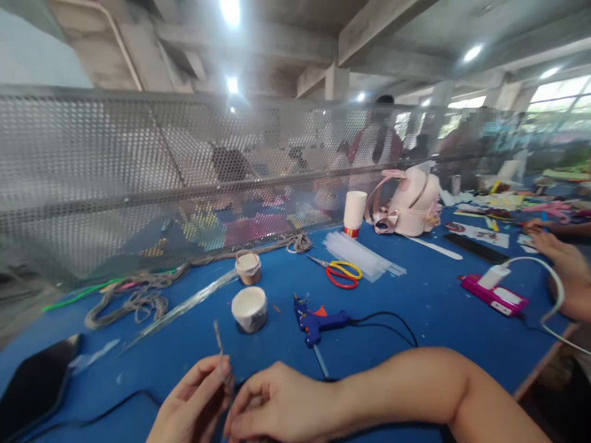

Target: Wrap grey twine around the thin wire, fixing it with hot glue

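Observation:
At the near edge of the blue table, my left hand (196,397) pinches a thin grey cord (218,337) between thumb and fingers; its end sticks up above the fingertips. My right hand (272,400) is beside it, fingers curled together close to the left fingertips. What the right fingers hold, if anything, is hidden. Just beyond the hands stand a white cup (250,309) and a smaller tub (248,267) with a pale top. A blue glue gun (318,321) lies to their right, with a glue stick (321,362) showing at its rear end.
Scissors (341,274) with red and yellow handles lie near clear glue sticks (360,255). Paper cups (354,212) and a pink bag (410,200) stand behind. A pink power strip (496,300), grey cords (133,304) and a dark phone-like slab (39,381) lie around. Another person's hand (566,264) is at right.

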{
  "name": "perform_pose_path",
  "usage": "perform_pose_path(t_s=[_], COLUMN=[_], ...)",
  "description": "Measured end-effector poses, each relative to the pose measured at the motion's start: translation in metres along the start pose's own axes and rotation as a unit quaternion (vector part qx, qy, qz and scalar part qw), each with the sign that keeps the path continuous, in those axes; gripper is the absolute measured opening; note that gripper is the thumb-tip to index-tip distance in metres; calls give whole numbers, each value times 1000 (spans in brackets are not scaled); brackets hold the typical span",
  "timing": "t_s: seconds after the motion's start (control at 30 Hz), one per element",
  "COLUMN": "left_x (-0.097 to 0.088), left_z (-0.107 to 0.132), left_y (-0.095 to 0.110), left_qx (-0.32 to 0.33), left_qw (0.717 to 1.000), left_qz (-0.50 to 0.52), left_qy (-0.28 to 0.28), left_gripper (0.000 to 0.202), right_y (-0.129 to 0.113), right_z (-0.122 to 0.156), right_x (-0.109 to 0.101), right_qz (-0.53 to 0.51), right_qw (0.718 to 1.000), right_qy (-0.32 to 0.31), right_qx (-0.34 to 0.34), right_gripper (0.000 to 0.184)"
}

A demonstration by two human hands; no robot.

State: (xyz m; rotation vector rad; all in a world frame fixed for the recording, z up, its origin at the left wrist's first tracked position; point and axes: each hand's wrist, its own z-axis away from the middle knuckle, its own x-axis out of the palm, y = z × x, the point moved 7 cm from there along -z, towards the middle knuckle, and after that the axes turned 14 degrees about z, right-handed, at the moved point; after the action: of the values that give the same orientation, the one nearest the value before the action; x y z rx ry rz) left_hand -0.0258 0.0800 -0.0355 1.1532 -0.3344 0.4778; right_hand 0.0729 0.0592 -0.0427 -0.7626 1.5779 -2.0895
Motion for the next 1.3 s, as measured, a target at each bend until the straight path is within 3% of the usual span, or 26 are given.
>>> perform_pose_path(t_s=[0.07, 0.2, 0.4, 0.57, 0.7, 0.83, 1.07, 1.3], left_x=[12, 31, 29, 32, 34, 38, 47, 52], left_z=[10, 22, 23, 28, 36, 43, 48, 48], left_y=[-3, -19, -35, -25, -6, -4, -13, -12], left_qx=[7, -30, -31, 11, 82, 94, 92, 80], left_qw=[1000, 998, 997, 997, 992, 985, 981, 972], left_qz=[1, -3, -17, -33, -80, -119, -140, -202], left_qy=[-19, -64, -66, -69, -53, -82, -102, -85], left_gripper=[32, 26, 21, 19, 16, 18, 20, 24], right_y=[0, 4, 15, 12, -12, -34, -39, -49], right_z=[10, 33, 42, 39, 47, 54, 51, 62], right_x=[-2, -16, -21, -18, -40, -62, -59, -73], right_qz=[-20, -30, -39, -10, 70, 22, -88, -86], right_qw=[1000, 997, 997, 998, 983, 957, 958, 947], right_qy=[19, 60, 60, 63, 162, 269, 242, 268], right_qx=[1, 23, 20, 7, -49, -104, -127, -155], right_gripper=[59, 52, 44, 41, 32, 29, 30, 33])
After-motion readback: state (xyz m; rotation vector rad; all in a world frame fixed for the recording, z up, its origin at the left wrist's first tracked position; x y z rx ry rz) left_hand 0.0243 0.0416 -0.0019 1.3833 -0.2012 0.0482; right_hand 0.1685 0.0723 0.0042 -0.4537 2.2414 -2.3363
